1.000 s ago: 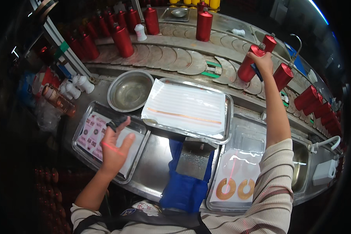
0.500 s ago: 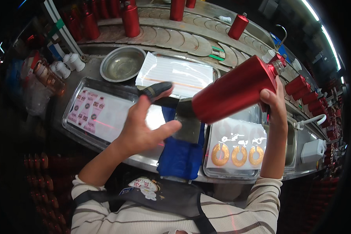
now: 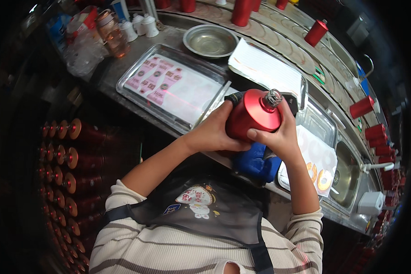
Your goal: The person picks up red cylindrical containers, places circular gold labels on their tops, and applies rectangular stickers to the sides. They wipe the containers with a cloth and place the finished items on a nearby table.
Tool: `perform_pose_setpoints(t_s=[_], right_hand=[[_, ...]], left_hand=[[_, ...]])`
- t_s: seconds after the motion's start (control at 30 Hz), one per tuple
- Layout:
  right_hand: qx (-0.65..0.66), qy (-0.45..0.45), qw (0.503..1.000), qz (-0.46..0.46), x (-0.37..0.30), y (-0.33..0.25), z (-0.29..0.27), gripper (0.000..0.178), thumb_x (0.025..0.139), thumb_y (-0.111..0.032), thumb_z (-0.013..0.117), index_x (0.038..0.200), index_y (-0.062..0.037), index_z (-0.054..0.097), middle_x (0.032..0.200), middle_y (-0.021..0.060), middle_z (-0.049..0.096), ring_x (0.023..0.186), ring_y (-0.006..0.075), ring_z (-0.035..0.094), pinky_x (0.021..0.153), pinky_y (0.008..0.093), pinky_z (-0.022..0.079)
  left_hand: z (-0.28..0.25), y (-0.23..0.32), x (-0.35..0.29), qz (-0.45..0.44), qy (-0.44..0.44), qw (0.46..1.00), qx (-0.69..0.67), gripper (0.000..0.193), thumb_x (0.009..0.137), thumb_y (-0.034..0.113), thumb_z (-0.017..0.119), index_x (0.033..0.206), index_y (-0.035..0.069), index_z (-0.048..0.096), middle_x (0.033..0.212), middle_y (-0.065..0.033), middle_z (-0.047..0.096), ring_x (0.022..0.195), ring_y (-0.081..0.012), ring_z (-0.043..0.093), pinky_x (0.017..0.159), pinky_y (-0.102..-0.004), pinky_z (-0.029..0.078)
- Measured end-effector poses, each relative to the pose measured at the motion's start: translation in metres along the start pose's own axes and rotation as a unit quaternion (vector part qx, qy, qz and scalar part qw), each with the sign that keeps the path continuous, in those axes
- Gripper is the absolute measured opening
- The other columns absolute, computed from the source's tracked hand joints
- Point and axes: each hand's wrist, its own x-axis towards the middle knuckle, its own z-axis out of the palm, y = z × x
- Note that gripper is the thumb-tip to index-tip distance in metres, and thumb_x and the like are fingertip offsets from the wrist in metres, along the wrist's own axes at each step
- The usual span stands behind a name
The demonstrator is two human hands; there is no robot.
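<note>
A red metallic bottle with a clear glass neck is held between my two hands above the front of the counter. It is tipped so that its shoulder and neck show. My left hand wraps the near-left side of the body, and a dark cover shows by its fingers. My right hand grips the shoulder from the right, thumb pressed on the red surface. Under the hands lies a blue cloth. The bottle's base is hidden.
A tray with pink printed labels lies left; behind stand a metal bowl and a white sheet. Gold ring labels lie right, beside a sink. More bottles stand along the conveyor and in stacks at lower left.
My left hand, open and apart before, has closed on the bottle. The right hand has brought the bottle closer and turned its neck upward. The view has swung left.
</note>
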Motion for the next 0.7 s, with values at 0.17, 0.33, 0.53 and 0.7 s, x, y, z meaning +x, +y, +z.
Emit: perform_pose_setpoints(t_s=[0.17, 0.33, 0.53, 0.7], right_hand=[[-0.200, 0.103, 0.974, -0.023, 0.000, -0.015, 0.041, 0.089, 0.061, -0.037, 0.093, 0.130, -0.0013, 0.049, 0.115, 0.0193, 0.067, 0.105, 0.0352, 0.069, 0.090, 0.0418, 0.055], [-0.207, 0.105, 0.973, 0.014, -0.006, -0.018, 0.038, 0.095, 0.063, -0.041, 0.094, 0.135, -0.0018, 0.045, 0.125, 0.0214, 0.061, 0.113, 0.0392, 0.065, 0.093, 0.0443, 0.054], [-0.135, 0.092, 0.986, 0.044, -0.036, 0.002, 0.007, 0.082, 0.074, -0.033, 0.089, 0.139, -0.0043, 0.050, 0.115, 0.0111, 0.065, 0.079, 0.0173, 0.057, 0.071, 0.0300, 0.048], [-0.142, 0.162, 0.931, 0.295, -0.107, 0.048, -0.070, 0.027, 0.084, -0.019, 0.075, 0.104, -0.0003, 0.070, 0.093, 0.0159, 0.073, 0.082, 0.0301, 0.069, 0.075, 0.0382, 0.054]], left_hand=[[0.012, -0.009, -0.007, 0.040, 0.103, 0.987, 0.114, 0.095, 0.069, 0.027, 0.086, 0.144, 0.004, 0.032, 0.138, -0.0271, 0.046, 0.126, -0.0482, 0.048, 0.105, -0.0516, 0.044], [0.012, -0.023, 0.013, 0.106, 0.085, 0.991, 0.006, 0.105, 0.066, 0.034, 0.091, 0.148, 0.005, 0.032, 0.139, -0.0219, 0.048, 0.129, -0.0407, 0.051, 0.108, -0.0474, 0.043], [-0.012, -0.033, 0.011, 0.045, 0.050, 0.995, -0.076, 0.100, 0.066, 0.014, 0.096, 0.144, 0.004, 0.034, 0.128, -0.0115, 0.058, 0.113, -0.0225, 0.063, 0.093, -0.0374, 0.055], [-0.005, -0.050, -0.010, 0.003, 0.079, 0.992, -0.095, 0.100, 0.068, 0.006, 0.094, 0.144, 0.005, 0.029, 0.135, -0.0124, 0.053, 0.123, -0.0247, 0.057, 0.106, -0.0408, 0.047]])
